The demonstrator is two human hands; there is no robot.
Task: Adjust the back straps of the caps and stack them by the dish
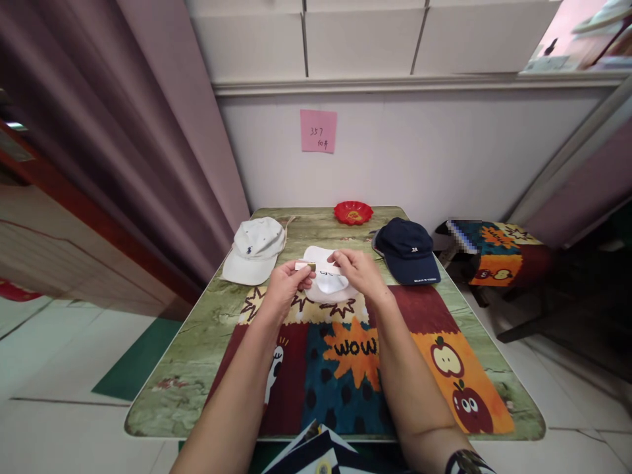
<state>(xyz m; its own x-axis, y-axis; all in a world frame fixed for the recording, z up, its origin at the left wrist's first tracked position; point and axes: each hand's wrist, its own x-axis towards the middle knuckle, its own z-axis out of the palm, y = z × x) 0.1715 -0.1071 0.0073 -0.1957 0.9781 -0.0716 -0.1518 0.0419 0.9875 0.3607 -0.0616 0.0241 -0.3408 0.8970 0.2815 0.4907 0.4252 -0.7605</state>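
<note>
My left hand (pixel 285 283) pinches a small white-and-gold piece (pixel 302 266), seemingly to steady it; whether my right hand (pixel 364 271) grips anything, I can't tell. The middle white cap (pixel 340 295) sits between them over the desk (pixel 182 355), within easy reach.

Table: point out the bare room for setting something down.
Bare tabletop runs down the left side, between the patterned mat and the edge; a smaller patch lies between the left cap and red dish. The middle is crowded: left hand and right hand hold the middle cap, navy cap close by.
</note>
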